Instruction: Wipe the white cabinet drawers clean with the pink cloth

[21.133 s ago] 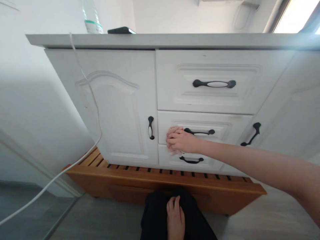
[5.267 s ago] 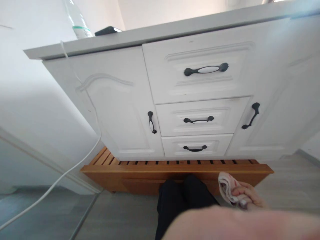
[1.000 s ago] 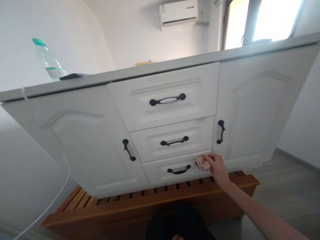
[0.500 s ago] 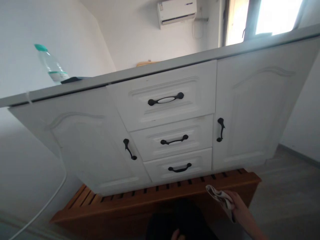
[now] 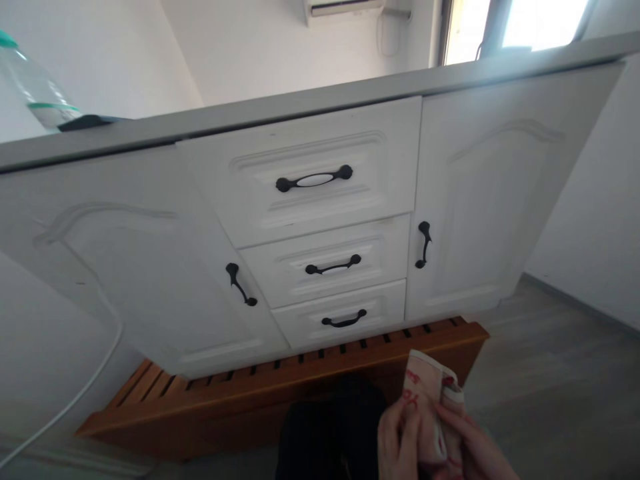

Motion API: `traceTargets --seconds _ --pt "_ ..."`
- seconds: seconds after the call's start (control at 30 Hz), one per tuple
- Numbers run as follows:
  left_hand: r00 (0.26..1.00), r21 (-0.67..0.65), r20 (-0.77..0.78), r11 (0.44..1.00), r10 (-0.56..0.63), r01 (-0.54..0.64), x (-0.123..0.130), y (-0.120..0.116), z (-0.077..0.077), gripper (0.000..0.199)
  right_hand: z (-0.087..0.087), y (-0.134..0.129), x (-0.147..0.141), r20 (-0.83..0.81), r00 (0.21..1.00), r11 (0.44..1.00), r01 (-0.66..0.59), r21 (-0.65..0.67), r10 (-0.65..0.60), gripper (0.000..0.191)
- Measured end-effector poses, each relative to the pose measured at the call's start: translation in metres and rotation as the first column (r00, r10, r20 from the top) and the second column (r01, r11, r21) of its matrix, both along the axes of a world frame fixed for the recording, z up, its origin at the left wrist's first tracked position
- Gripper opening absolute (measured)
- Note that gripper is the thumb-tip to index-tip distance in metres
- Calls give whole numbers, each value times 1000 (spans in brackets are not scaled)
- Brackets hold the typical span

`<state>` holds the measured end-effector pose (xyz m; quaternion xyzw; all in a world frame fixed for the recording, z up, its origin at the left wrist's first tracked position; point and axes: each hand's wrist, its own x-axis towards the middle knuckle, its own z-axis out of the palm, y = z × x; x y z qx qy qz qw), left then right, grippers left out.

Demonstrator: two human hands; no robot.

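Note:
A folded whitish cloth with red lettering [image 5: 424, 383] is between my two hands at the lower right, in front of the wooden slatted bench. My left hand [image 5: 399, 437] grips its left side with the fingers bent over it. My right hand [image 5: 470, 437] holds its right side, with a finger lying across the cloth. Behind the bench stands a white cabinet [image 5: 320, 230] with three drawers in the middle and a door on each side, all closed, with dark handles.
The slatted bench [image 5: 280, 393] runs along the cabinet's foot. On the grey top [image 5: 250, 107] stand a clear bottle with a green cap [image 5: 37, 87] and a dark flat object [image 5: 85, 122]. A white cable [image 5: 87, 400] hangs at left. My dark-clothed legs [image 5: 325, 433] are below.
My left hand has come up from the bottom edge and taken hold of the cloth beside my right hand. The cloth now shows its red lettering. The view has shifted to the right and down.

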<state>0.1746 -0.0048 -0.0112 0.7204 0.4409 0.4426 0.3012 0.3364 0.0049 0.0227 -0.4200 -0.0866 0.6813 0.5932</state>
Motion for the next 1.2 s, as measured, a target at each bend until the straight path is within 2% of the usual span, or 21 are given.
traceTargets --seconds 0.1,0.27,0.4,0.47,0.53,0.57,0.63,0.7,0.73,0.77,0.8,0.87,0.93,0.97,1.0,1.03,1.07,1.1,1.13,1.17,1.2 --pt "995 -79 89 996 51 -44 -6 10 11 84 5 2 -7 -27 1000 1000 -14 -7 14 36" --pt "943 -242 319 970 92 -12 -11 26 30 42 15 -5 -13 -8 990 989 -142 30 142 45" --pt "774 -531 587 834 236 149 -10 35 46 49 20 -6 -14 146 975 983 -178 48 170 49" --pt "722 -591 630 779 285 208 -9 36 46 54 14 -6 -15 194 968 984 -169 49 157 51" --pt "732 -586 622 785 277 201 -8 34 37 53 4 -7 -18 223 966 991 -135 17 128 53" --pt "763 -559 598 809 243 181 -6 32 31 52 -2 -7 -20 240 965 994 -108 2 104 53" --pt "882 -401 466 904 61 149 -1 27 18 48 -11 -8 -24 277 960 999 -35 -16 38 52" --pt "979 -105 176 987 -100 120 5 23 10 48 -17 -9 -25 264 964 998 47 -38 -35 48" --pt "994 83 16 990 -112 110 9 21 9 49 -18 -9 -25 220 974 996 69 -54 -56 46" --pt "991 265 -115 960 -65 94 12 20 9 50 -18 -10 -23 151 986 994 82 -76 -70 44" --pt "980 432 -195 900 25 63 15 20 12 49 -16 -10 -21 57 996 992 71 -100 -66 42" --pt "950 675 -241 738 200 16 20 19 17 42 -10 -11 -16 -142 990 991 -5 -133 -14 42" --pt "934 777 -223 630 278 -3 23 18 17 36 0 -12 -10 -269 963 986 -77 -147 35 46" --pt "938 780 -209 625 277 -11 24 16 14 34 5 -13 -8 -302 951 984 -107 -141 60 51" --pt "947 740 -220 673 235 5 25 14 10 36 10 -13 -6 -317 945 984 -127 -127 81 56" --pt "956 644 -250 764 155 45 26 12 5 39 14 -15 -5 -316 944 985 -137 -108 96 61" --pt "960 487 -277 867 37 107 26 9 -1 42 18 -16 -4 -310 944 985 -149 -86 115 65" --pt "954 278 -281 942 -105 186 27 5 -5 43 21 -18 -4 -299 944 984 -163 -66 137 68" --pt "942 59 -243 966 -231 252 27 2 -7 41 23 -20 -3 -284 946 983 -176 -49 155 69" --pt "933 -123 -180 948 -312 293 26 0 -7 38 24 -22 -2 -264 950 982 -184 -37 168 68" --pt "935 -241 -107 922 -337 304 25 -3 -5 34 24 -24 -2 -240 954 981 -190 -29 178 65"
